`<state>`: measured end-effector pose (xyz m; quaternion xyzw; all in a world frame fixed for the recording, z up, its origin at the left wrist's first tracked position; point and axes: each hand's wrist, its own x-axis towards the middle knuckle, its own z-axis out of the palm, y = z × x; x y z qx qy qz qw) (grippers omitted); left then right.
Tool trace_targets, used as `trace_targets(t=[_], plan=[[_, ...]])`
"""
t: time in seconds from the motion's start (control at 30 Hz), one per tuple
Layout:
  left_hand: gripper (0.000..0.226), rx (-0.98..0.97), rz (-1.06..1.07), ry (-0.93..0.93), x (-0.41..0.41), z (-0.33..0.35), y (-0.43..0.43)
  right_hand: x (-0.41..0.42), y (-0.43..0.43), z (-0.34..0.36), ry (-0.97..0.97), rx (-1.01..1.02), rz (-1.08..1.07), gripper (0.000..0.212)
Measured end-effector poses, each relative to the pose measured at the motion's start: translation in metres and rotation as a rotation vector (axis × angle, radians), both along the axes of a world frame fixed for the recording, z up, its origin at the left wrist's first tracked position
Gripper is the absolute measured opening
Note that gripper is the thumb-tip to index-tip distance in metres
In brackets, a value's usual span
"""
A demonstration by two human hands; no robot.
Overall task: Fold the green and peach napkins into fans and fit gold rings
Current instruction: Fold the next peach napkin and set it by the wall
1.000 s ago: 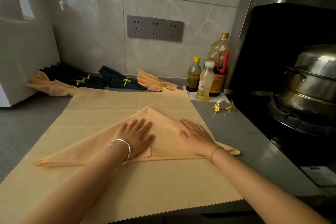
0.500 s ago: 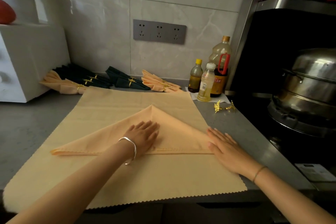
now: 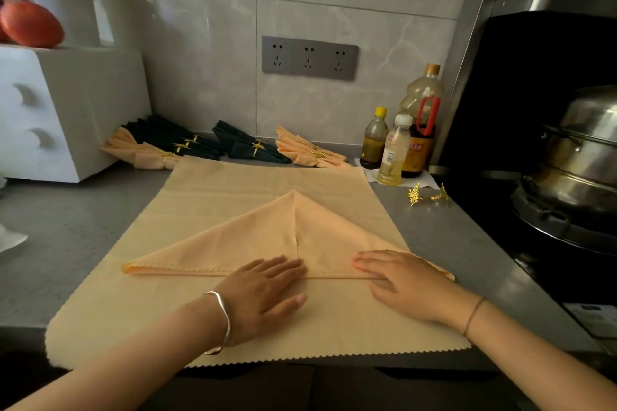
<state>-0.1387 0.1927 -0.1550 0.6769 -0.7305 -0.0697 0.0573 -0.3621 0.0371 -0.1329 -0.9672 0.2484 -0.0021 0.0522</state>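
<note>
Both the left hand [image 3: 263, 294] and right hand [image 3: 400, 284] lie flat, fingers straight, gripping nothing, pressing the peach napkin [image 3: 253, 240]. The folded triangle sits on the surface, its long edge running left-right under the fingertips, apex pointing away. Its free left corner lies nearer the left hand.

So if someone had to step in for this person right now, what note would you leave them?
Left hand: open, flat across the bottom edge of the peach napkin.
Right hand: open, pressing its right corner.
The napkin is folded to a triangle on a spread peach cloth.
Done: ringed green fans and peach fans by the wall.
Left: pleat this napkin into a fan, then fit one of the loose gold rings right of the cloth.
</note>
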Motion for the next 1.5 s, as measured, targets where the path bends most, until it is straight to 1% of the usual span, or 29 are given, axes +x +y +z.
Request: trace_targets(t=[0.1,0.2,0.27,0.3,0.33,0.37,0.5,0.57,0.6,0.67,0.77,0.83,0.87,0.93,0.97,1.0,1.1,1.17,1.2,1.23,1.3,1.4,1.5], plan=[[0.099,-0.025,-0.005,-0.026,-0.001,-0.001,0.002,-0.003,-0.005,0.003,-0.015,0.028,-0.011,0.048],[0.096,-0.044,0.003,-0.031,-0.002,-0.004,0.003,-0.012,-0.015,0.009,0.029,-0.021,-0.040,0.050],[0.093,-0.048,0.005,-0.025,-0.001,-0.006,0.003,-0.018,-0.028,0.020,0.052,-0.045,-0.096,0.043],[0.092,-0.045,0.003,-0.023,0.000,-0.007,0.004,-0.021,-0.036,0.030,0.036,-0.026,-0.132,0.034],[0.091,-0.043,0.000,-0.021,0.000,-0.007,0.004,-0.022,-0.042,0.042,-0.019,0.023,-0.157,0.025],[0.091,-0.044,-0.003,-0.018,0.000,-0.008,0.004,-0.022,-0.049,0.053,-0.104,0.096,-0.174,0.019],[0.088,-0.056,0.001,-0.009,0.000,-0.011,0.004,0.006,-0.075,0.088,-0.487,0.360,-0.217,0.012],[0.087,-0.068,0.008,0.007,0.000,-0.012,0.005,0.037,-0.087,0.089,-0.660,0.527,-0.211,0.021],[0.086,-0.074,0.010,0.011,-0.001,-0.013,0.006,0.055,-0.093,0.085,-0.715,0.595,-0.206,0.026],[0.087,-0.095,0.018,0.020,-0.001,-0.013,0.007,0.094,-0.102,0.072,-0.763,0.680,-0.200,0.031],[0.092,-0.089,0.024,0.016,-0.001,-0.014,0.005,0.143,-0.107,0.047,-0.786,0.746,-0.243,0.034],[0.091,-0.096,0.034,0.029,-0.001,-0.014,0.004,0.161,-0.106,0.030,-0.747,0.767,-0.259,0.031],[0.087,-0.128,0.016,0.005,0.001,-0.015,0.004,0.168,-0.106,0.022,-0.715,0.773,-0.268,0.030],[0.071,-0.093,0.036,-0.072,0.004,-0.019,0.004,0.174,-0.106,0.007,-0.680,0.773,-0.293,0.032],[0.067,-0.091,0.049,-0.102,0.003,-0.020,0.003,0.175,-0.106,0.000,-0.689,0.772,-0.302,0.032],[0.066,-0.068,0.067,-0.108,0.003,-0.021,0.002,0.176,-0.107,-0.005,-0.709,0.772,-0.312,0.031],[0.066,-0.082,0.073,-0.091,0.003,-0.022,0.003,0.178,-0.108,-0.015,-0.778,0.741,-0.331,0.019],[0.070,-0.071,0.081,-0.067,0.002,-0.013,0.005,0.180,-0.108,-0.018,-0.799,0.700,-0.322,0.017],[0.079,-0.051,0.070,-0.017,0.001,-0.008,0.005,0.180,-0.109,-0.020,-0.801,0.686,-0.317,0.017],[0.091,-0.104,0.041,0.031,0.000,-0.010,0.002,0.181,-0.109,-0.021,-0.797,0.673,-0.312,0.017],[0.105,-0.068,0.048,0.114,-0.004,-0.009,0.003,0.183,-0.111,-0.025,-0.779,0.646,-0.307,0.018],[0.104,-0.058,0.072,0.108,-0.006,-0.008,0.001,0.184,-0.114,-0.028,-0.752,0.598,-0.308,0.022],[0.100,-0.119,0.106,0.115,-0.010,-0.004,-0.001,0.185,-0.115,-0.027,-0.736,0.578,-0.313,0.028]])
